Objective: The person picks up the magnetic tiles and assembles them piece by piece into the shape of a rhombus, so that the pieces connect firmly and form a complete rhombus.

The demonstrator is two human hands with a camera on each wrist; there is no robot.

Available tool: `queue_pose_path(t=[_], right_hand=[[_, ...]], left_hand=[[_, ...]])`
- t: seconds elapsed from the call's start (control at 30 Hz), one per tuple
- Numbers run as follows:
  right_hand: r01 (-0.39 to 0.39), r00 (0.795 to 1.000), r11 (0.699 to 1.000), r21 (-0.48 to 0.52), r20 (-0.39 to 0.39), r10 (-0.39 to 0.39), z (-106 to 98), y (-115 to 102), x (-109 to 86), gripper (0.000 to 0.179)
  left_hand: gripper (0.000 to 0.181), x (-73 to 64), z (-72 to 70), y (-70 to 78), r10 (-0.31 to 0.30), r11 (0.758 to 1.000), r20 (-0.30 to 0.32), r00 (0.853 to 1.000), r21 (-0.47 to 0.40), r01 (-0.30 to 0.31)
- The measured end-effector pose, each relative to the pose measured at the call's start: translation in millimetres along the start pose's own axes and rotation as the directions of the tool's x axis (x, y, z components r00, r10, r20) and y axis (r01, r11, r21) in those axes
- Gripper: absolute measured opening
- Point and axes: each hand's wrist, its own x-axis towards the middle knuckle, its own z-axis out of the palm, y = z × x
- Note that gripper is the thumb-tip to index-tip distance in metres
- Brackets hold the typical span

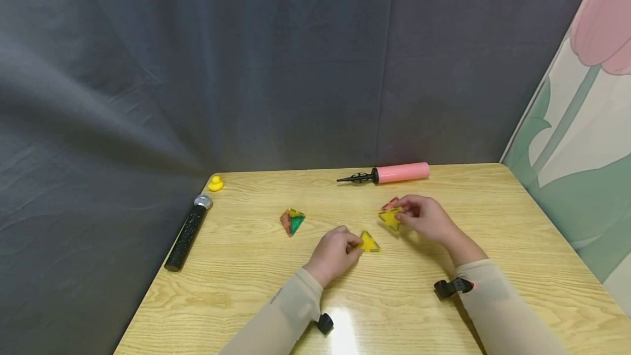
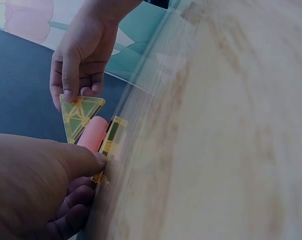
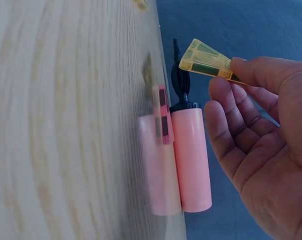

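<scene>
My left hand [image 1: 335,253] pinches a translucent yellow triangular magnetic tile [image 1: 369,243] at its edge, low at the tabletop. In the left wrist view the thumb presses along this tile [image 2: 112,140], which shows edge-on. My right hand [image 1: 428,219] holds a second yellow triangular tile [image 3: 206,60] by one corner between thumb and fingers, raised above the table. Just behind that raised tile, a red-pink tile [image 1: 389,205] lies on the table, partly covered by it in the head view. To the left sits a small pointed shape of joined orange, green and yellow tiles [image 1: 297,225].
A pink hand pump [image 1: 403,172] with a black nozzle lies near the back edge of the wooden table [image 1: 236,289]. At the left edge are a black microphone [image 1: 186,237] and a yellow rubber duck [image 1: 216,183]. A dark curtain [image 1: 296,70] hangs behind.
</scene>
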Motion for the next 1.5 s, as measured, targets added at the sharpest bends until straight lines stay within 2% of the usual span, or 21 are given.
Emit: queue_pose_path(t=[0.3,0.67,1.5], right_hand=[[-0.003,1.0,1.0,0.019,-0.004,0.003,10,-12,0.1,0.021],[0.018,1.0,1.0,0.006,-0.01,-0.018,25,-21,-0.9,0.019],[0.053,0.999,0.997,-0.056,0.013,-0.052,35,-27,-2.0,0.016]], left_hand=[[0.019,2.8,6.2,-7.9,0.003,0.999,-0.034,0.999,-0.033,-0.004],[0.02,2.7,6.5,-8.4,-0.015,0.999,-0.047,0.999,-0.036,0.013],[0.019,3.9,8.4,-9.6,-0.023,0.999,-0.064,0.998,-0.048,0.02]])
